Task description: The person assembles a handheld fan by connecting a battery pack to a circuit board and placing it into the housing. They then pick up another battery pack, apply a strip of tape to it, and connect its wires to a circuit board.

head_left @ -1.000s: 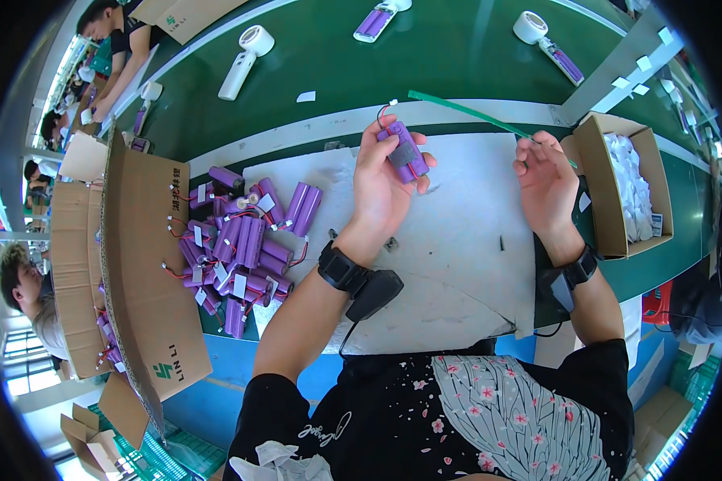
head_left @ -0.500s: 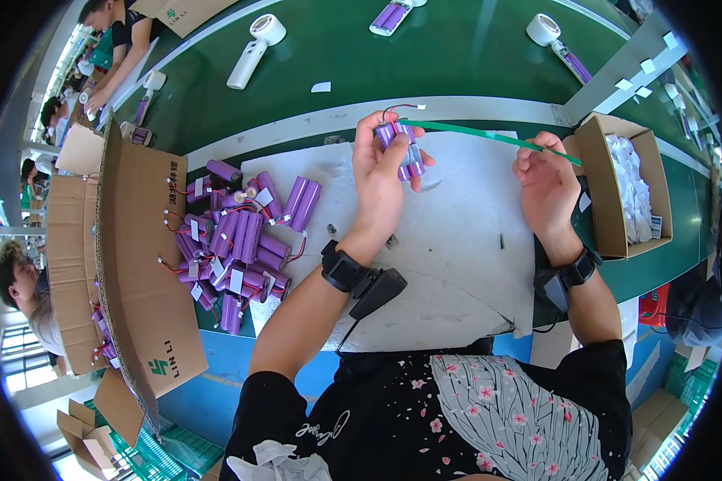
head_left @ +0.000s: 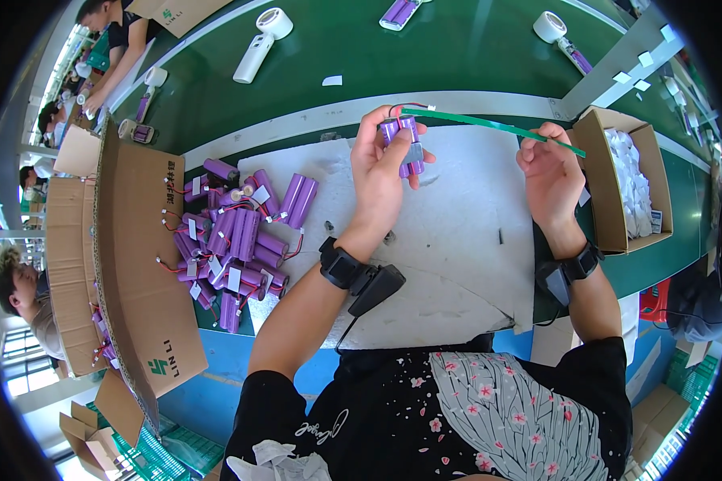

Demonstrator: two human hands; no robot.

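In the left hand (head_left: 377, 170), a battery pack of paired purple cylinders with a grey patch (head_left: 414, 152) is clamped, the thumb laid across its front and the fingers curled behind. In the right hand (head_left: 552, 178), a long, narrow, flat green strip (head_left: 489, 123) is pinched near its right end; its left end is extended to the top of the pack, though whether contact is made cannot be told. From that same top, thin red and black leads with a small white plug (head_left: 431, 107) are let out. The step in hand is judged to be the bringing of strip and pack together; for the next move, a steady pack and a finely guided strip tip would be called for. Beneath both hands, a scuffed whitish mat (head_left: 457, 232) is spread on the green worktop (head_left: 682, 212). To its left, similar purple packs (head_left: 241, 232) are heaped beside a large brown cardboard box (head_left: 148, 264); beyond the right hand, crumpled-looking white pieces (head_left: 630, 184) are held in an open brown carton (head_left: 606, 192).
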